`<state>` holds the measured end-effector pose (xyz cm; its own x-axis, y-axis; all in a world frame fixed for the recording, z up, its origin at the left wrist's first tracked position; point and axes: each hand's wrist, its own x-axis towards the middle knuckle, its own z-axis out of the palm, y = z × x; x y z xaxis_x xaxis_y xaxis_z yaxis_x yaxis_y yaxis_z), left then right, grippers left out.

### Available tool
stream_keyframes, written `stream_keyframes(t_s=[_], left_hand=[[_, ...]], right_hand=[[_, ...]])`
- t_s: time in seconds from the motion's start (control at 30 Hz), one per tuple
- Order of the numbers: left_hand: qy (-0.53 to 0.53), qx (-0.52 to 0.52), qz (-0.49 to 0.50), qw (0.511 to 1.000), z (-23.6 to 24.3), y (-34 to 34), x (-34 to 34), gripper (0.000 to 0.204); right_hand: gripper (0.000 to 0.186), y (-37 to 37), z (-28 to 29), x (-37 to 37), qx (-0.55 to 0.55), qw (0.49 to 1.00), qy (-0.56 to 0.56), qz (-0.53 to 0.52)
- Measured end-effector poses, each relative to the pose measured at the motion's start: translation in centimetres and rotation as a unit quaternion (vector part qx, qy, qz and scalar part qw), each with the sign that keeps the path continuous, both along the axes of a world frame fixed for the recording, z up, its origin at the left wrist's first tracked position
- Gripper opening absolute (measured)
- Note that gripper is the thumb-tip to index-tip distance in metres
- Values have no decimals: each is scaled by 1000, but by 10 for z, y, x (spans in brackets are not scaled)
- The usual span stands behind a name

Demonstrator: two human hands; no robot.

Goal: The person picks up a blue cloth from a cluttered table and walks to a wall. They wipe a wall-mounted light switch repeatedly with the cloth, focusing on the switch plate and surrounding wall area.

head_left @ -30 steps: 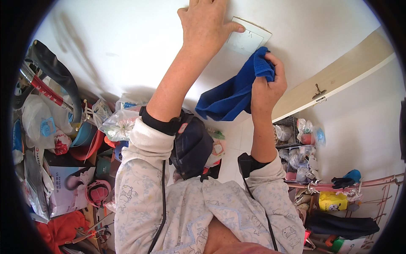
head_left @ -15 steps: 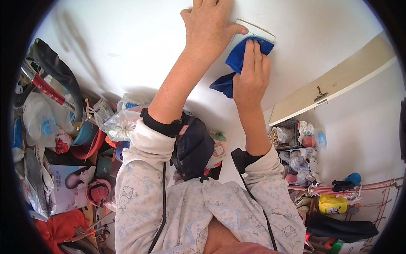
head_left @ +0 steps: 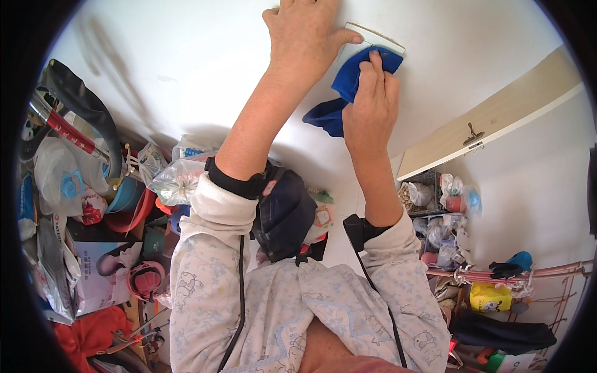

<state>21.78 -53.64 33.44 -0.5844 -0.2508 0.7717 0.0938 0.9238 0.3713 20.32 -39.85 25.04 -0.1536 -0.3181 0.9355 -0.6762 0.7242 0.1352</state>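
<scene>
My left hand (head_left: 303,40) rests against the white wall with its fingers spread, the fingertips cut off by the upper edge. Its thumb touches the left part of a white wall switch plate (head_left: 372,37). My right hand (head_left: 371,118) presses a blue cloth (head_left: 349,81) onto the lower part of that plate with its fingertips. A loose fold of the cloth hangs down to the left of the wrist. The plate's lower part is hidden by the cloth.
A pale door (head_left: 497,115) with a metal handle (head_left: 473,135) stands at the right. A dark blue bag (head_left: 283,214) lies below my arms. Crowded at the left are plastic bags (head_left: 59,168), a red basin (head_left: 134,214) and a box (head_left: 106,273). A shelf rack (head_left: 429,214) holds bagged goods.
My right hand and the blue cloth have shifted slightly upward on the plate, and the index finger is bent differently. The left hand has barely moved.
</scene>
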Motion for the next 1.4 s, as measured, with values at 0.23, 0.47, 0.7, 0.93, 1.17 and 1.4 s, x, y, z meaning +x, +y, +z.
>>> stream_keyframes(t_s=[0.23, 0.47, 0.7, 0.93, 1.17, 1.4], left_hand=[[16, -10, 7, 1000, -1, 0, -1, 41], [52, -26, 6, 998, -6, -3, -3, 40], [0, 10, -13, 1000, -2, -3, -2, 37], [59, -11, -27, 998, -5, -4, 0, 38], [47, -5, -20, 999, -7, -4, -3, 39], [57, -27, -9, 998, -9, -6, -4, 34]], right_hand=[[36, -2, 4, 0, 2, 1000, 3, 11], [41, -3, 2, 3, -7, 999, 17, 35], [47, -22, 0, 4, -18, 998, -39, 40], [35, -10, 5, 3, 0, 1000, -19, 14], [40, -17, 6, 2, -12, 999, -27, 33], [48, -6, 12, 7, -20, 998, -65, 6]])
